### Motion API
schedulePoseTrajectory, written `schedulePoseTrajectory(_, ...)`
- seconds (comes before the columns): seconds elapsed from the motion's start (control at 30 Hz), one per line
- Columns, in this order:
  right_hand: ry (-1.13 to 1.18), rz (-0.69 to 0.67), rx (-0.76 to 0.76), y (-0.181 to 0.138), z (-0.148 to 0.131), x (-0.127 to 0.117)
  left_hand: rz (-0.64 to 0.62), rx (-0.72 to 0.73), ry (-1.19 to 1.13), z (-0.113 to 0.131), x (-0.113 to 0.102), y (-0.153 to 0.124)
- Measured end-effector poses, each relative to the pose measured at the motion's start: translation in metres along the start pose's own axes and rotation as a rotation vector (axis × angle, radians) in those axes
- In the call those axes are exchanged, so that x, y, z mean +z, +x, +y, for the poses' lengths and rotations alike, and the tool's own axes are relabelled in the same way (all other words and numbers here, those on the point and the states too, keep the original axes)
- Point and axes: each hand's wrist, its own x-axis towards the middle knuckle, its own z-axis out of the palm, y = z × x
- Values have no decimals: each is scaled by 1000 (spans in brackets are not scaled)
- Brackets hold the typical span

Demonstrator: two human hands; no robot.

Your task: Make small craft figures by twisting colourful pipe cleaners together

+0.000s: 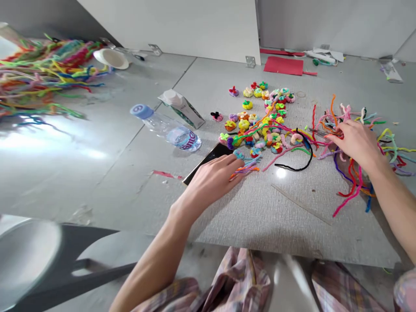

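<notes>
My left hand (212,180) rests on the table beside a dark phone (208,162), its fingers closed around short pipe cleaner pieces (248,168) in orange, purple and blue. My right hand (357,141) is closed on what looks like scissors (318,131); thin metal blades point left and the handles are mostly hidden. Beneath and around that hand lies a loose pile of coloured pipe cleaners (352,184). Between the hands sit many small coiled pipe cleaner shapes (243,125), with long strands across them. A curved black pipe cleaner (300,168) lies nearer me.
A water bottle (169,130) lies tilted against a white carton (182,108) on the left. Farther left are a large heap of pipe cleaners (42,82) and a white cup (111,58). Red paper (283,66) lies by the back panel. A stool (29,260) stands at lower left.
</notes>
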Motion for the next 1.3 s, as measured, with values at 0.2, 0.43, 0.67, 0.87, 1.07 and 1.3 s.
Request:
schedulePoseTrajectory(0.2,77,35,-19,0,-2,-6,68,-27,15,-1,11,-9)
schedulePoseTrajectory(0.43,105,84,-31,-5,-8,-23,93,-10,68,-5,16,-4)
schedulePoseTrajectory(0.67,192,137,-85,-14,-29,-48,54,25,59,5,16,-2)
schedulePoseTrajectory(0.87,347,142,-136,-32,-57,-81,25,27,105,9,18,4)
schedulePoseTrajectory(1.07,498,113,-236,-61,-82,-91,7,88,-88,13,-4,11)
schedulePoseTrajectory(1.3,383,336,-616,-96,-132,-60,-123,107,-652,58,-27,51)
